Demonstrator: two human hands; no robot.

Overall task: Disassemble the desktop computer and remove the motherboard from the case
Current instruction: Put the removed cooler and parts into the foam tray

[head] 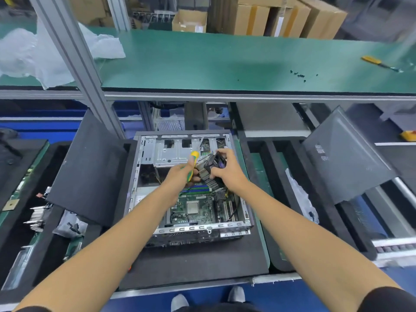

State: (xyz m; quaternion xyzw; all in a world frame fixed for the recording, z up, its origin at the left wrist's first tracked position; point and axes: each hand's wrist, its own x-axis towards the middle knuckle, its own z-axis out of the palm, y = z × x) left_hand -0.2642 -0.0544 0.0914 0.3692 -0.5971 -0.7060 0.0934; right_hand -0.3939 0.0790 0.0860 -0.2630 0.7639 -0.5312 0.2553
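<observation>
Our right hand (227, 170) curls its fingers around a finned heatsink with its black fan (211, 171), held tilted above the open computer case (144, 154). Just beside it, our left hand (180, 176) grips a yellow-and-green screwdriver (192, 164), shaft pointing away from us (its tip is blurred against the metal). Below both hands the motherboard (198, 210) lies flat inside the case, its square processor (192, 208) uncovered. Farther out beyond the fingers, small dark screws (298, 75) are scattered on the green bench (202, 61), near a second screwdriver (380, 63).
</observation>
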